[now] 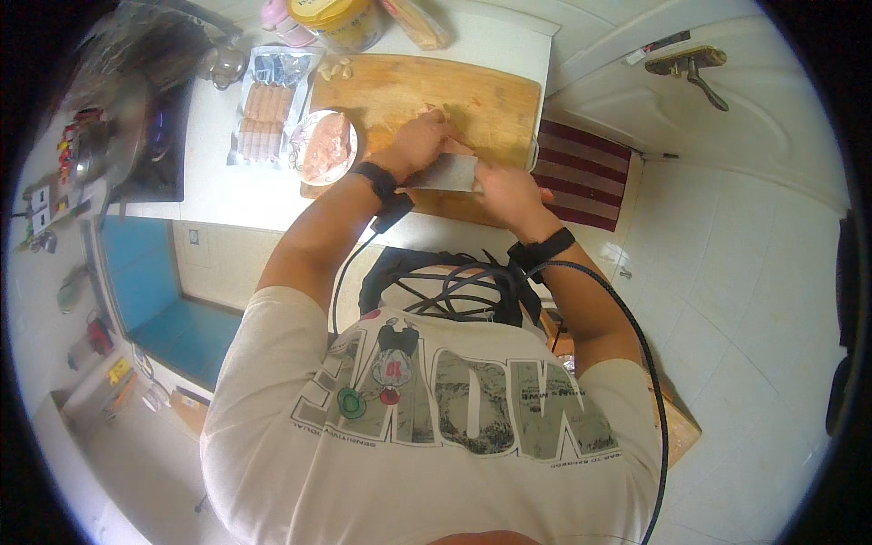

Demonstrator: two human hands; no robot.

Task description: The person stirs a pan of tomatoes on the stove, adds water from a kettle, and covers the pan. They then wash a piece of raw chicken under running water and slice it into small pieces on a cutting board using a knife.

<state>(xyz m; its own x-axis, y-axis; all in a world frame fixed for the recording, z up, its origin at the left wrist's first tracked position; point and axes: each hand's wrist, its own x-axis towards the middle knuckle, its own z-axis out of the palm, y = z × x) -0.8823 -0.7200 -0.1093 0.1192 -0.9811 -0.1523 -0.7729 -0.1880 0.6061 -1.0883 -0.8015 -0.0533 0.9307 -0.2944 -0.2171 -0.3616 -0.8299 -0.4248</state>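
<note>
My right hand point(511, 194) grips the handle of a kitchen cleaver, and its broad metal blade point(443, 172) points left across the near part of the wooden cutting board point(490, 95). My left hand point(424, 139) presses down on a pale pink piece of meat point(458, 147), just beyond the blade. Most of that piece is hidden under the fingers. To the left, a patterned white plate point(298, 145) overlaps the board's edge and carries a larger lump of raw meat point(328, 144). Several garlic cloves point(335, 69) lie at the board's far left corner.
A clear pack of sausages point(264, 109) lies left of the plate on the white counter point(208, 143). Behind the board stand a yellow tub point(340, 24), a pink bottle point(283, 20) and a long packet point(417, 24). A dark cooktop point(160, 150) is at left; a striped mat point(589, 174) at right.
</note>
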